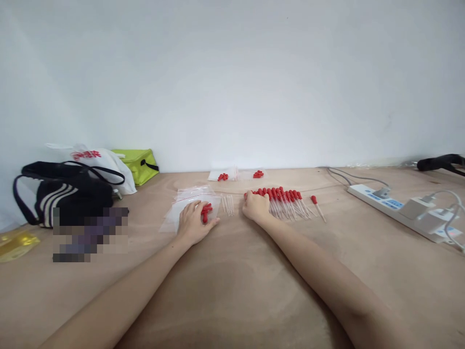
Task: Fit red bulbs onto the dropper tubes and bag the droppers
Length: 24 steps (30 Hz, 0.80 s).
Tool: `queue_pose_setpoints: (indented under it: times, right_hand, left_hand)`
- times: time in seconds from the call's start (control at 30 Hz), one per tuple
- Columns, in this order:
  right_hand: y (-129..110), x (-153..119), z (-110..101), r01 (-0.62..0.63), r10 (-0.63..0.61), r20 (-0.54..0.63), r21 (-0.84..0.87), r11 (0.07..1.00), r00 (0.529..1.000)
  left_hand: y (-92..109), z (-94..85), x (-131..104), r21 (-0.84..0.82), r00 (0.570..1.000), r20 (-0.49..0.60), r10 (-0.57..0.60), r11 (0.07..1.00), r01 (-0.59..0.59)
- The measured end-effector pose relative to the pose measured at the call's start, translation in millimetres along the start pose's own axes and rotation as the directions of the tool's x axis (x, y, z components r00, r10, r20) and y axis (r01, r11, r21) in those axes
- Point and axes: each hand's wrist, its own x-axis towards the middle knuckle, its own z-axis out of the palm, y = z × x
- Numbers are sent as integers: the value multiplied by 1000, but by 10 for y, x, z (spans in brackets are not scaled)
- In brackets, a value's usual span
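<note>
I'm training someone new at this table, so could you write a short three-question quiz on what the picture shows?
1. True or false: the right hand is at the left end of the row of red-topped droppers.
2. What lies between the left hand and the right hand?
a) the black bag
b) thin pale tubes without red tops
c) the power strip
3. Fill in: from the person's view, a lone dropper lies to the ____ of the row.

Key: 1 true; 2 b; 3 right.
</note>
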Motion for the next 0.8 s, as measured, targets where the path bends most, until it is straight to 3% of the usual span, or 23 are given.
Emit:
queue_pose_setpoints:
  times: [0.2,0.27,0.43,0.8]
  right_hand:
    - [-51,-17,-4,68,-68,-58,2,998,996]
    - [-131,4,-13,51,-50,-24,37,998,998]
    - [-347,105,-1,-79,67,129,91,993,989]
    - [-475,157,15,-88,70,163,107,990,984]
  left_hand:
    - [-48,74,57,-108,988,156,-6,994,23]
    - [-70,77,81,-152,985,170,29,988,-3]
    - [-168,75,136,-265,976,141,166,956,-124]
    - [-201,110,208,-252,991,11,136,959,-129]
